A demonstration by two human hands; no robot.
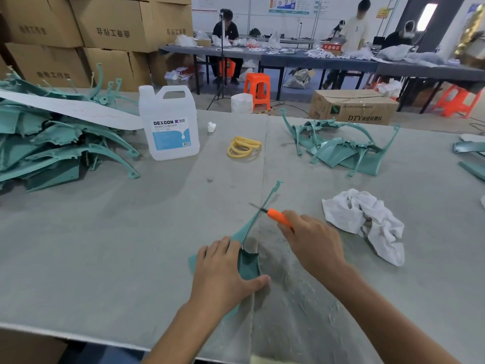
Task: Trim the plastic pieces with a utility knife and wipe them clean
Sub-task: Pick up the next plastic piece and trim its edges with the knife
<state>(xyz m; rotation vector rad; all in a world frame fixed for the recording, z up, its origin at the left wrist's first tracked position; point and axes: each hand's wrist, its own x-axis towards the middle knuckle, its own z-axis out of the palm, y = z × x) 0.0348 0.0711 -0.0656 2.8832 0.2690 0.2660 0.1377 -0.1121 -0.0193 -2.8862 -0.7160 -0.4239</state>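
Observation:
A teal plastic piece (250,261) with a long curved arm lies on the grey table (105,245) in front of me. My left hand (223,271) presses down on its wide base and grips it. My right hand (312,240) holds an orange utility knife (278,217). Its blade crosses the thin arm of the piece about halfway up. A crumpled white cloth (367,222) lies to the right of my right hand.
A big heap of teal pieces (52,143) fills the left side, with a smaller group (341,148) at the back right. A white DEXCON jug (169,122) and yellow rubber bands (242,147) stand mid-table. Plastic shavings litter the near edge. People work at far tables.

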